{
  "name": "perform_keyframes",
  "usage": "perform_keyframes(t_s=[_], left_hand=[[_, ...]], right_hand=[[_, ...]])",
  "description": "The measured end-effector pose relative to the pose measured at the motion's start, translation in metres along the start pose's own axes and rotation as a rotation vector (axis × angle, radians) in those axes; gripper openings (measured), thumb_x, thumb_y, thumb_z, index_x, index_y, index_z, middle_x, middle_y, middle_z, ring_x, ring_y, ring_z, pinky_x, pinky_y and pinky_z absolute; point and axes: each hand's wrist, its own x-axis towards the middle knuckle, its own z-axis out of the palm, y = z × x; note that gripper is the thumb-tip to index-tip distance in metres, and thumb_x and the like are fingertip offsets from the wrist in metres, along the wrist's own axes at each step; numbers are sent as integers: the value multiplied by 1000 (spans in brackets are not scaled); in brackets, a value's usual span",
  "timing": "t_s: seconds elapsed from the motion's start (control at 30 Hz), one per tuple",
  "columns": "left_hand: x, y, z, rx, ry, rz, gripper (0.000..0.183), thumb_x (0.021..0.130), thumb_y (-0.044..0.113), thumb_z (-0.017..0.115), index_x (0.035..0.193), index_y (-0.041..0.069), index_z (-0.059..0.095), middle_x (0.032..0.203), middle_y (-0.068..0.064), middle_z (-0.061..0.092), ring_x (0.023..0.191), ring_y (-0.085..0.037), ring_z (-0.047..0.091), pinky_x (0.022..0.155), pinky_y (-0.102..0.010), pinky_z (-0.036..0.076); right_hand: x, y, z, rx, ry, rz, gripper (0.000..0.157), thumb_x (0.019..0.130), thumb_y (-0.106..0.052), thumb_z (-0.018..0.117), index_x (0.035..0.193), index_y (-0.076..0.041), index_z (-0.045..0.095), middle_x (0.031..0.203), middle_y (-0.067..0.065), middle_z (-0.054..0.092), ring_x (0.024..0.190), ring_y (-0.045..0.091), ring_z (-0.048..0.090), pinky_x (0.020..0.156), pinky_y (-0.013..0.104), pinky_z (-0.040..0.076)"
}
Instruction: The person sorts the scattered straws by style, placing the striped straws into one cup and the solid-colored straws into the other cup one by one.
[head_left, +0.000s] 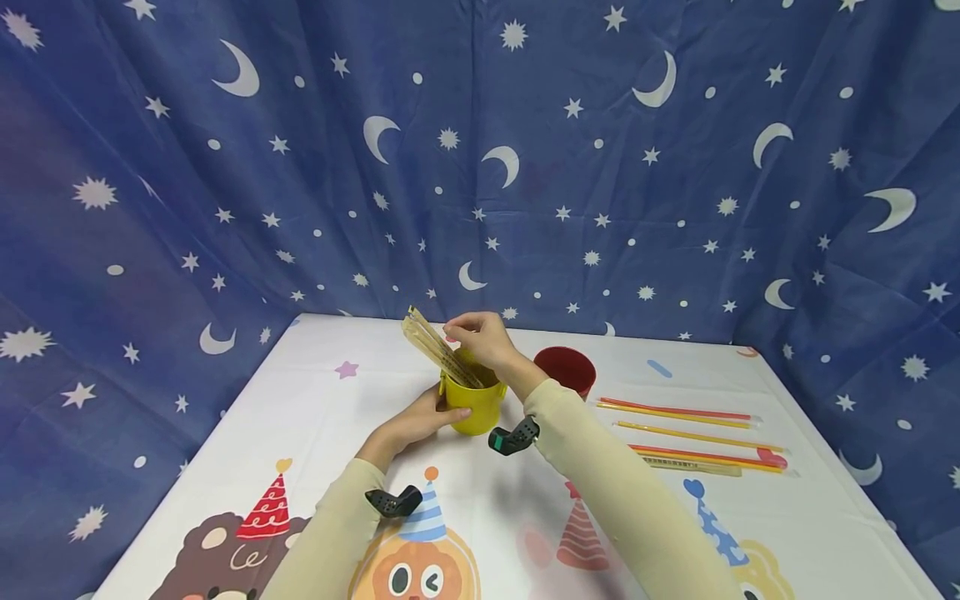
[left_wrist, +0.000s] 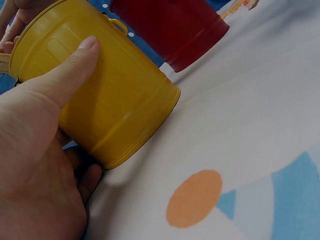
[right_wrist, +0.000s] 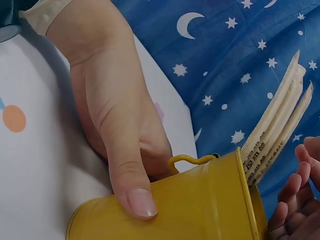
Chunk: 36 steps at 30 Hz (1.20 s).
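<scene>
A small yellow metal bucket [head_left: 480,410] with little side handles stands on the table. My left hand [head_left: 420,419] grips its side, with the thumb [left_wrist: 75,67] across the front wall. Several paper-wrapped chopsticks [right_wrist: 274,122] with dark printing lean in the bucket, their upper ends sticking out past the rim to the left. Over the bucket's mouth is my right hand [head_left: 483,337], close beside the chopsticks. Its fingers [right_wrist: 292,192] are loosely curled, and nothing shows between them.
Just right of the yellow bucket stands a red bucket [head_left: 566,369]. Farther right lie several red and yellow sticks in clear wrappers [head_left: 678,412], with another paper-wrapped chopstick packet [head_left: 697,468] near them. A blue curtain [head_left: 480,167] with moons and stars hangs behind the table.
</scene>
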Motion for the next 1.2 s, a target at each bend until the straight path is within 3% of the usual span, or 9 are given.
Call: perform_keyframes(t_s=[0.17,0.37,0.53,0.63,0.73,0.87,1.07,1.2], left_hand=[[-1,1,-1,2,-2,12,95,92,43,72,163,12,16,167,-11,28,155,-31,27,129,-52,19],[-1,0,-3,9,-1,14,93,93,41,71,163,12,17,167,-12,29,155,-31,27,129,-52,18],[-1,1,-4,15,2,19,91,94,41,70,162,12,18,166,-12,31,154,-31,29,129,-52,19],[-1,2,-5,14,2,27,89,94,40,70,161,11,20,165,-12,33,153,-32,30,129,-53,19],[-2,2,-5,15,0,25,89,94,40,70,161,11,20,165,-12,33,154,-31,30,129,-52,19],[-3,2,-4,7,-6,21,90,94,41,71,161,11,20,165,-12,32,154,-31,30,129,-52,20],[-2,1,-1,4,-6,32,88,95,38,70,161,10,19,165,-13,32,153,-32,31,129,-52,21],[0,0,1,-3,-14,41,88,95,36,70,161,10,19,165,-13,32,154,-31,30,129,-51,20]], right_hand=[[-2,-1,-4,7,12,13,23,101,-16,61,113,-3,75,101,9,72,77,18,54,67,21,47],[-7,-6,-10,-4,-3,-18,24,101,-20,60,113,-5,75,103,9,71,81,23,55,71,28,49],[-15,-13,-17,-6,-27,-62,26,102,-21,59,116,-5,74,119,17,70,90,24,57,87,39,54],[-22,-17,-21,-10,-40,-101,26,102,-21,59,117,-5,73,124,15,71,101,26,60,98,44,54],[-29,-18,-25,-19,-55,-149,26,102,-21,59,117,-4,73,123,12,72,111,26,63,102,42,55],[-40,-17,-32,-31,-67,-221,25,101,-18,60,115,-1,73,119,15,73,109,26,66,98,37,58],[-64,-16,-49,-25,-101,-294,25,101,-15,59,115,2,71,115,18,73,104,21,67,100,38,56],[-77,-6,-64,-50,-111,-322,22,101,-14,60,113,1,72,110,17,73,92,15,65,89,31,56]])
